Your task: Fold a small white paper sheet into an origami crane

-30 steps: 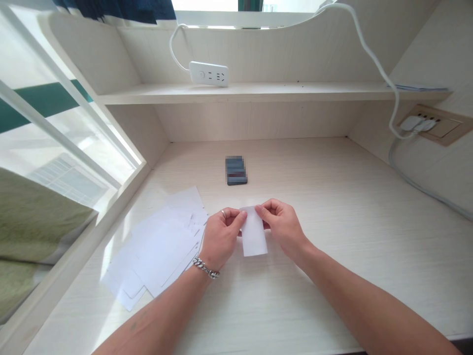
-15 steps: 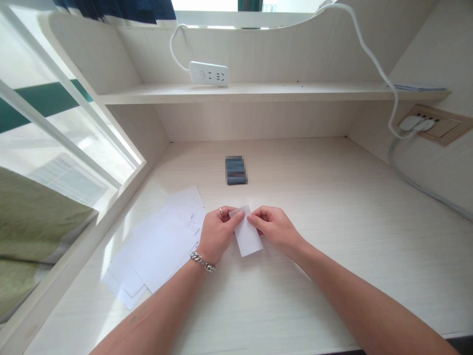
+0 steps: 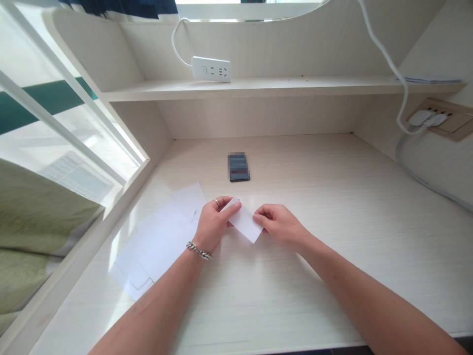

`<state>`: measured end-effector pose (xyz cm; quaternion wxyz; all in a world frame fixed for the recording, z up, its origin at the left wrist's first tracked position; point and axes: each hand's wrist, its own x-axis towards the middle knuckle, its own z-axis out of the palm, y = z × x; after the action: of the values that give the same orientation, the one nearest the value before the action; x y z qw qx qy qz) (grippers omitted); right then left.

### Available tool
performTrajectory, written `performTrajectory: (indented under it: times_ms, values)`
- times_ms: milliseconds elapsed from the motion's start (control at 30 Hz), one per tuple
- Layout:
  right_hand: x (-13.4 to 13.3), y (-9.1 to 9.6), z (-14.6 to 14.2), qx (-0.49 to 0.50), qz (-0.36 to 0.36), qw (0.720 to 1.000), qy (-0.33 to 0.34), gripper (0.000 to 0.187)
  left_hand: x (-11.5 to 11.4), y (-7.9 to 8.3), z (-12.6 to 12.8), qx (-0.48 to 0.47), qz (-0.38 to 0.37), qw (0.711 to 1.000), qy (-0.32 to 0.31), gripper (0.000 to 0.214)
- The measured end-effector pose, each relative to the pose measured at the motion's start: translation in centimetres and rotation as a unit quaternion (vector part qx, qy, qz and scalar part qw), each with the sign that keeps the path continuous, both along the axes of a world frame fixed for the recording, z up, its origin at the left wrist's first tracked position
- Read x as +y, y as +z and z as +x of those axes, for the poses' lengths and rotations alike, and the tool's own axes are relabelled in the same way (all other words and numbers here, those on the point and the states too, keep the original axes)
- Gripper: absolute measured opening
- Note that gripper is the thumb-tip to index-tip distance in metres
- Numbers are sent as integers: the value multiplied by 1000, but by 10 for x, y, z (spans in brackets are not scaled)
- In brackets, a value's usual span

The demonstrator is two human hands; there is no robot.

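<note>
A small white piece of paper (image 3: pixel 245 223) is held between both hands above the desk, tilted with one corner pointing down. My left hand (image 3: pixel 215 220), with a ring and a chain bracelet at the wrist, pinches its upper left end, thumb on top. The thumb and fingers of my right hand (image 3: pixel 276 222) close on its right edge. Larger white sheets (image 3: pixel 166 231) lie overlapping on the desk beside my left forearm. Beyond the hands lies a small dark rectangular object (image 3: pixel 238 166), its surface blurred by pixels.
The pale desk (image 3: pixel 332 197) runs back to a shelf (image 3: pixel 273 88) bearing a white power strip (image 3: pixel 211 69). A white cable (image 3: pixel 384 54) drops to a wall socket (image 3: pixel 443 118) at right. A railing and olive cloth (image 3: pixel 40 236) stand at left.
The small paper has turned from nearly upright to a slant, its lower end swinging right. My hands have spread slightly apart, and the camera view has shifted a little.
</note>
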<state>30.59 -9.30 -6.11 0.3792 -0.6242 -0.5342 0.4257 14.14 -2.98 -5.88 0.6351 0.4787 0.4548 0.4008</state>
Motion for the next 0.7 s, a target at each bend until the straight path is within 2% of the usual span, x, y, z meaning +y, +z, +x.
performTrajectory:
  times_ms: [100, 233, 467, 567, 700]
  values:
    - [0, 3, 6, -56, 18, 998, 19, 19, 2, -1, -3, 32, 21, 998, -40, 30]
    - [1, 6, 14, -76, 34, 996, 27, 19, 4, -5, -5, 24, 25, 998, -49, 28]
    - [1, 8, 3, -41, 56, 998, 0, 17, -8, -5, 6, 35, 43, 997, -57, 28]
    - [2, 8, -3, -19, 59, 998, -16, 14, -10, -4, 8, 52, 53, 996, -48, 29]
    - [3, 8, 4, -21, 56, 998, -12, 12, -5, -4, 5, 30, 40, 999, 7, 33]
